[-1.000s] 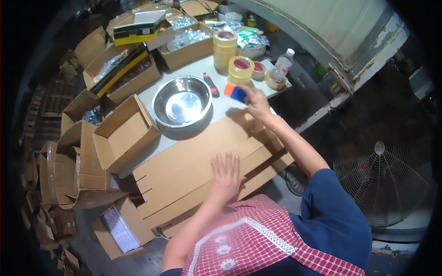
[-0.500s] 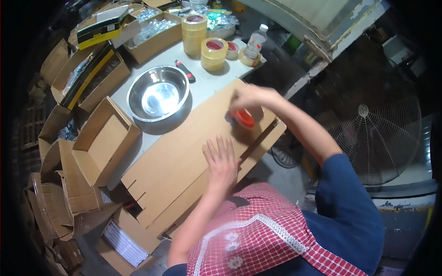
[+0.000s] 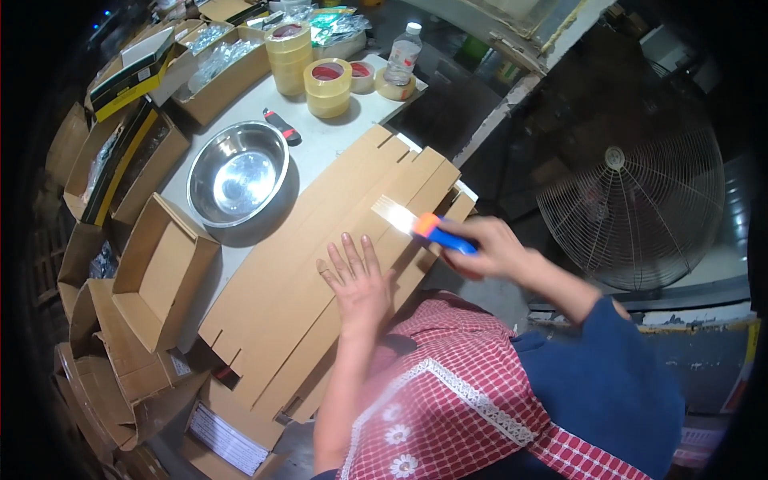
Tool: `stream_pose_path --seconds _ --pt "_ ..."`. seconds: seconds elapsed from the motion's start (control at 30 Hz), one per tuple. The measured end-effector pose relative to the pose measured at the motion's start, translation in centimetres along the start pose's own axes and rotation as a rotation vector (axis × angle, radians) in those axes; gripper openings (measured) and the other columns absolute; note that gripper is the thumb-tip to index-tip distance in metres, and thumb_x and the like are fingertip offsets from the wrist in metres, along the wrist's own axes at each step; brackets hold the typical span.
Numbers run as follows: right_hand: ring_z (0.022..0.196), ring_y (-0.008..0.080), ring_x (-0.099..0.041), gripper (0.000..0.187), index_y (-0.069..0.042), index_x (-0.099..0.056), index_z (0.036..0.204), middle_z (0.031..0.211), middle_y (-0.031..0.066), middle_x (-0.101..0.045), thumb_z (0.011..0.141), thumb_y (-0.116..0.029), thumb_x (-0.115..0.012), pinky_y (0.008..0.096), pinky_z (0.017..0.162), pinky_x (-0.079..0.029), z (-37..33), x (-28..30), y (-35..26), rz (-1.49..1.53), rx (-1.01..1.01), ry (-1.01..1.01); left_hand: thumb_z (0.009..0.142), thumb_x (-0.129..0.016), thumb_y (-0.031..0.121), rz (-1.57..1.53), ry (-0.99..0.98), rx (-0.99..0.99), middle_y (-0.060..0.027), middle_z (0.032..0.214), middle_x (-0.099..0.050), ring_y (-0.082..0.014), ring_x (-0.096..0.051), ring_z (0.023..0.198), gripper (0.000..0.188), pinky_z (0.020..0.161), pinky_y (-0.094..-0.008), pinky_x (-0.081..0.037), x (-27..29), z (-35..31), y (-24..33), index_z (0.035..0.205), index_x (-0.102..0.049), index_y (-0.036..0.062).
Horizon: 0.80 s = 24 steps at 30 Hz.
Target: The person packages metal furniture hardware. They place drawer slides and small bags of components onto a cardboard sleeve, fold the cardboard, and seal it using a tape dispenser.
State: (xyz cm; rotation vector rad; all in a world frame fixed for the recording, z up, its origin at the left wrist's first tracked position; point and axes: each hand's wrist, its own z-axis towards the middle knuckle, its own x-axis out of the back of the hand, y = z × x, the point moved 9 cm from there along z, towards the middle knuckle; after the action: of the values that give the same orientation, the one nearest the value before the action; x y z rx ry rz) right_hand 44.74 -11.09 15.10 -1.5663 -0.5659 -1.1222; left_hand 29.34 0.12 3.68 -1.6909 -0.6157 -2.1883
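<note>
A flat brown cardboard sheet (image 3: 276,276), with slits cut at its ends and folded panels along the near side, lies on the table before me. My left hand (image 3: 362,292) rests flat on it with fingers spread. My right hand (image 3: 498,250) is closed round a blue and orange hand tool (image 3: 448,236) at the sheet's right-hand part. A pale, shiny strip (image 3: 397,214) reaches from the tool's orange end over the panels; motion and glare blur it, and its exact kind cannot be made out.
A steel bowl (image 3: 238,174) and a red and black cutter (image 3: 282,126) stand beyond the sheet. Rolls of clear tape (image 3: 328,88) and a plastic bottle (image 3: 402,56) are at the back. Open cardboard boxes (image 3: 160,272) crowd the left. A large fan (image 3: 632,204) stands right.
My right hand has come nearer and to the right, and the tool now shows its blue side and pale strip. My left hand stays flat on the cardboard. The whole view has shifted.
</note>
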Motion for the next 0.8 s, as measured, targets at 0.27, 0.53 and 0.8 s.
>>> stream_pose_path --seconds 0.27,0.53,0.8 --pt "0.071 0.0371 -0.068 0.055 -0.013 -0.069 0.129 0.078 0.0193 -0.067 0.079 -0.037 -0.071 0.0451 0.070 -0.056 -2.4 -5.4 5.5 0.030 -0.078 -0.055 0.095 -0.060 0.049 -0.067 -0.020 -0.074 -0.0329 0.159 -0.029 -0.0526 -0.026 0.146 0.084 0.113 -0.0725 -0.020 -1.4 3.2 2.0 0.154 -0.032 -0.0049" --pt "0.098 0.0295 -0.073 0.051 -0.006 -0.076 0.115 0.107 0.0178 -0.075 0.073 -0.036 -0.080 0.0366 0.090 -0.055 1.1 -3.5 5.3 0.214 -0.164 -0.451 0.079 -0.074 0.059 -0.029 -0.149 0.079 -0.0280 0.157 -0.032 -0.0470 -0.029 0.146 0.110 0.114 -0.0703 -0.024 -3.1 8.7 4.8 0.155 -0.027 -0.0045" --pt "0.107 0.0270 -0.070 0.057 -0.008 -0.071 0.126 0.117 0.0142 -0.073 0.078 -0.036 -0.081 0.0400 0.097 -0.053 0.4 -2.2 -4.3 0.524 -0.276 -0.370 0.079 -0.076 0.054 -0.142 -0.036 0.168 -0.0274 0.160 -0.027 -0.0427 -0.025 0.150 0.109 0.123 -0.0541 -0.020 0.8 -5.4 -5.3 0.155 -0.026 -0.0050"
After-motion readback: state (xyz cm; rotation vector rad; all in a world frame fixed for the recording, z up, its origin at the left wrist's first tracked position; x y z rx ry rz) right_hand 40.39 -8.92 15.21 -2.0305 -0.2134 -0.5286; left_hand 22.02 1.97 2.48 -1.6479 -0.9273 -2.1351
